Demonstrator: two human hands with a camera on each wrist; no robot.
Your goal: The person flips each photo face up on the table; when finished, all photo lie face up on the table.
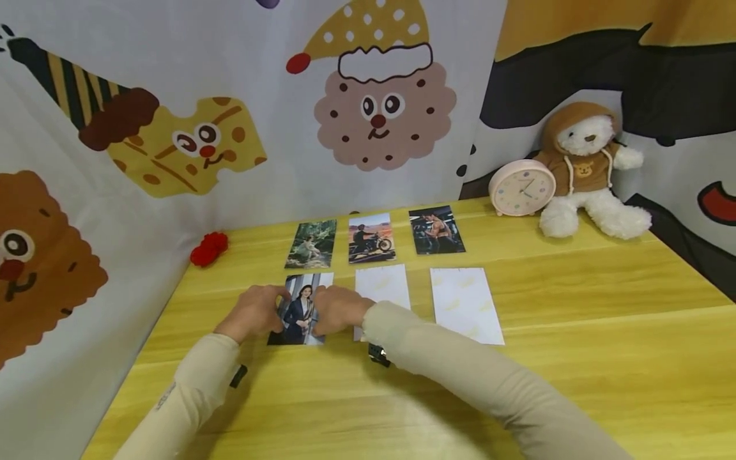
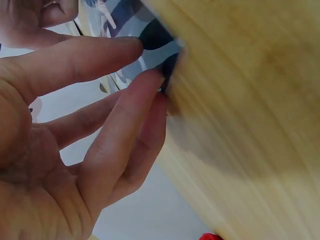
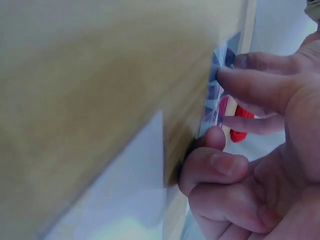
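Looks like squaring up the suit portrait photo [image 1: 301,316], lying nearer the left edge of the desk [image 1: 598,345] than the right. Gripped from opposite sides by left hand [image 1: 257,313] and right hand [image 1: 341,310]. Probably calls for a gentle nudge straight beside the white card [image 1: 386,284], then letting go.

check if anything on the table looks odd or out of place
In the near row, the middle white card and the right white card look odd: nearly blank, while the four other cards show photos. Perhaps they're face down. Nothing looks spilled.
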